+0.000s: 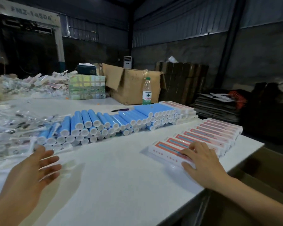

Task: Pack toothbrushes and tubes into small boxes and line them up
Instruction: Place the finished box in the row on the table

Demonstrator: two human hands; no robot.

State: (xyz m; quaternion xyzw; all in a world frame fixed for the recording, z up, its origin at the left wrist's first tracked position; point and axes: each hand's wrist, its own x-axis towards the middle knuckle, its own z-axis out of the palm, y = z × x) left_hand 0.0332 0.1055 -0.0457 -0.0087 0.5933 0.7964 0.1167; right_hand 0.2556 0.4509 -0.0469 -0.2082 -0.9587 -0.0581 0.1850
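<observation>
On the white table, lower right of frame, the right hand presses spread fingers on the nearest red-and-white box. Lower left, the left hand hovers, fingers straight, holding nothing.

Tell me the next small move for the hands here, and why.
Probably the left hand should reach on to the blue tubes and take one. It hovers open and empty just short of them, while the right hand rests on the nearest box already in the row.

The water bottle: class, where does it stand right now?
In the head view the water bottle stands upright at the table's far side, right of centre, against the open cardboard box, just behind the stacked blue tubes.
</observation>
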